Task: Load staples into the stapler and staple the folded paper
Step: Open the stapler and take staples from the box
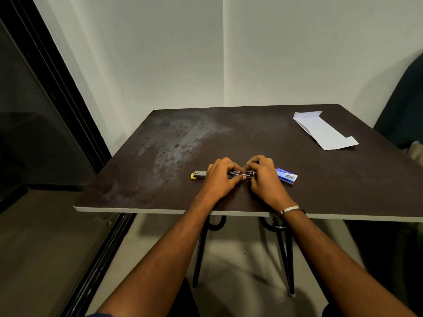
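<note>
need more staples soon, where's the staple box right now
In the head view the staple box lies on the table, just right of the right hand.

Dark table (297,179) seen from above, left hand (220,177) and right hand (263,177) meeting at centre on an opened stapler (198,175), blue staple box (287,176) touching the right hand at 3 o'clock, folded paper (322,131) well apart at 2 o'clock.

The stapler (229,174) lies flat near the table's 6 o'clock edge, opened out lengthwise, its silver, yellow-tipped end pointing to 9 o'clock. A small blue-and-white staple box (286,175) lies at its 3 o'clock. The folded white paper (324,130) rests flat toward 2 o'clock.
</note>
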